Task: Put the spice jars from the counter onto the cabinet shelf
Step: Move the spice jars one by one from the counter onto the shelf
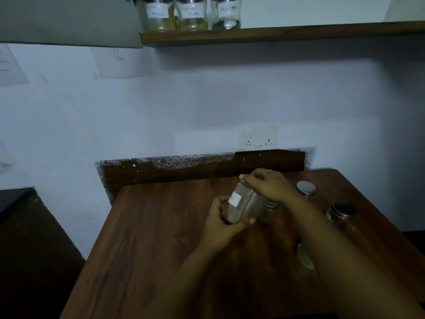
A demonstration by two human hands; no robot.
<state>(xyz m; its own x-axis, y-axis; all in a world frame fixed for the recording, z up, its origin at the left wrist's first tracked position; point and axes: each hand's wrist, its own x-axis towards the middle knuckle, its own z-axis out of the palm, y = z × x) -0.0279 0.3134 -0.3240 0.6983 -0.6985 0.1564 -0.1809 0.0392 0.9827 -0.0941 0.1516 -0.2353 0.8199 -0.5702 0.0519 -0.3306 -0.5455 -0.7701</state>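
both hands clamp one tilted spice jar [245, 204] — left hand [222, 223] at its base, right hand [266, 186] on its lid. i'd judge it mid-pickup; next i lift toward the shelf [276, 34] at twelve o'clock — beside three jars [190, 13].

Three jars [190, 13] crowd the shelf's [299, 33] left end; its right stretch lies open. The tabletop's [149, 226] left half is bare, while lidded jars [305, 188] stand along its right.

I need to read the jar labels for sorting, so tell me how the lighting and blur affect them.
Head view: dim throughout. The held jar, gripped by the left hand and right hand, is motion-blurred, its label unreadable. Of the shelf jars, only the "Black Pepper" label reads clearly; wide-angle distortion bends the shelf.
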